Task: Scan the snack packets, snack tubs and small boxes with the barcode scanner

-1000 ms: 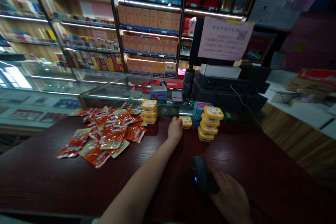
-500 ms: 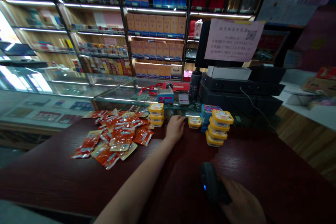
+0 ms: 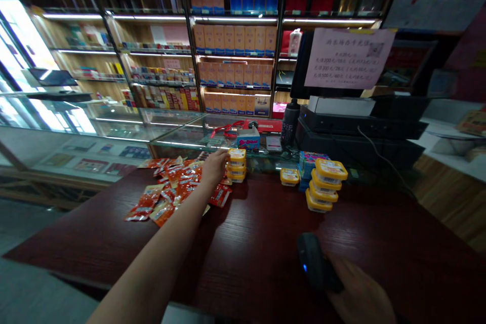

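Note:
My left hand (image 3: pixel 213 166) reaches across the dark red counter (image 3: pixel 258 233) and touches the side of a short stack of yellow-lidded tubs (image 3: pixel 237 164); its fingers curl against the stack. A single yellow tub (image 3: pixel 289 176) sits alone further right. Beside it stands a taller leaning stack of yellow tubs (image 3: pixel 326 183). My right hand (image 3: pixel 360 296) is closed around a black barcode scanner (image 3: pixel 311 266) with a small blue light, low at the near right.
Several orange-red snack packets (image 3: pixel 170 190) lie in a heap left of my left hand. A glass display case (image 3: pixel 182 134) runs behind the counter. A black till with a pink notice (image 3: pixel 347 58) stands at the back right. Shelves of boxed goods (image 3: pixel 235 45) fill the wall.
My left hand let go of the single yellow tub and moved left to the short stack of tubs. The scanner hand stayed low at the right.

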Action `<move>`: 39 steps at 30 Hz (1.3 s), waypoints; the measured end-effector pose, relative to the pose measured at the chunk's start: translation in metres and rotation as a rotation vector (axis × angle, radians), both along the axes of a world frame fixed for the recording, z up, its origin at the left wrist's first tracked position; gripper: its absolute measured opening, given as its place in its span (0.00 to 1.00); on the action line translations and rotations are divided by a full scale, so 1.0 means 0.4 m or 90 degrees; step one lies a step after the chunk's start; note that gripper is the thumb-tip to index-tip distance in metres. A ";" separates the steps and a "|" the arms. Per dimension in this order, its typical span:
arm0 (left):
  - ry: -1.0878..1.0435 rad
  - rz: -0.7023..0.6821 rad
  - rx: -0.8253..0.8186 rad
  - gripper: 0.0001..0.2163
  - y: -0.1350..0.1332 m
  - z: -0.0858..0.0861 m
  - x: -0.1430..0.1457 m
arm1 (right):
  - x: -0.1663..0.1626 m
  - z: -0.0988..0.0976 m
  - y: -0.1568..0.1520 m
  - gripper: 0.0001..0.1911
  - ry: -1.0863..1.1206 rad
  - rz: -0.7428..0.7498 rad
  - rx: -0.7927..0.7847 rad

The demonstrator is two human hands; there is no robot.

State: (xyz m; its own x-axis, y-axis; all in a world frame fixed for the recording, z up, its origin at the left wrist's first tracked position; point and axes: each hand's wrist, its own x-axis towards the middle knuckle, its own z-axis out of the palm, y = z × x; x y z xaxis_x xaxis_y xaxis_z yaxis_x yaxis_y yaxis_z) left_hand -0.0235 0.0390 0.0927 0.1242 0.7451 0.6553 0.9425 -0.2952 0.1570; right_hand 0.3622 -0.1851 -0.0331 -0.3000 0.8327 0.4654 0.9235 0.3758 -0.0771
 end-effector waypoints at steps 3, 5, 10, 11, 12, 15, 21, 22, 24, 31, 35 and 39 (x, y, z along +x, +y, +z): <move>0.028 -0.029 -0.007 0.12 -0.013 0.022 0.017 | -0.010 0.003 -0.001 0.19 0.003 -0.012 0.015; 0.026 -0.029 0.000 0.11 -0.039 0.031 0.040 | -0.014 0.004 -0.003 0.19 0.012 -0.021 0.017; -0.092 -0.018 -0.021 0.11 -0.142 -0.017 0.128 | -0.017 0.007 -0.007 0.17 0.036 -0.049 -0.010; -0.130 -0.032 -0.028 0.10 -0.162 -0.037 0.147 | -0.018 0.009 -0.007 0.17 0.043 -0.056 -0.020; -0.161 -0.052 -0.035 0.09 -0.181 -0.060 0.165 | -0.020 0.013 -0.008 0.16 0.053 -0.063 -0.030; -0.239 -0.096 -0.047 0.07 -0.225 -0.127 0.208 | -0.029 0.033 -0.011 0.18 0.096 -0.072 -0.063; -0.268 -0.106 -0.063 0.06 -0.260 -0.195 0.235 | -0.080 0.110 -0.028 0.19 0.288 -0.127 -0.189; -0.266 -0.109 -0.063 0.06 -0.261 -0.199 0.235 | -0.092 0.122 -0.030 0.17 0.331 -0.120 -0.215; -0.267 -0.107 -0.064 0.06 -0.262 -0.204 0.234 | -0.117 0.146 -0.030 0.17 0.422 -0.075 -0.250; -0.262 -0.091 -0.073 0.06 -0.263 -0.212 0.233 | -0.175 0.197 -0.025 0.19 0.543 0.000 -0.304; -0.255 -0.092 -0.056 0.06 -0.264 -0.212 0.237 | -0.180 0.206 -0.029 0.18 0.539 0.012 -0.327; -0.257 -0.098 -0.054 0.06 -0.265 -0.210 0.238 | -0.179 0.207 -0.033 0.19 0.519 0.016 -0.344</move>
State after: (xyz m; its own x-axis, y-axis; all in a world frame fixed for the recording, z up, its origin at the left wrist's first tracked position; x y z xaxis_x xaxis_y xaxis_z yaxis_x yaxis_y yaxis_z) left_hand 0.0719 -0.0670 0.0088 -0.0153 0.7914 0.6111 0.7464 -0.3977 0.5336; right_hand 0.2905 -0.1983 0.0496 -0.0763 0.9924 0.0965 0.5026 0.1219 -0.8559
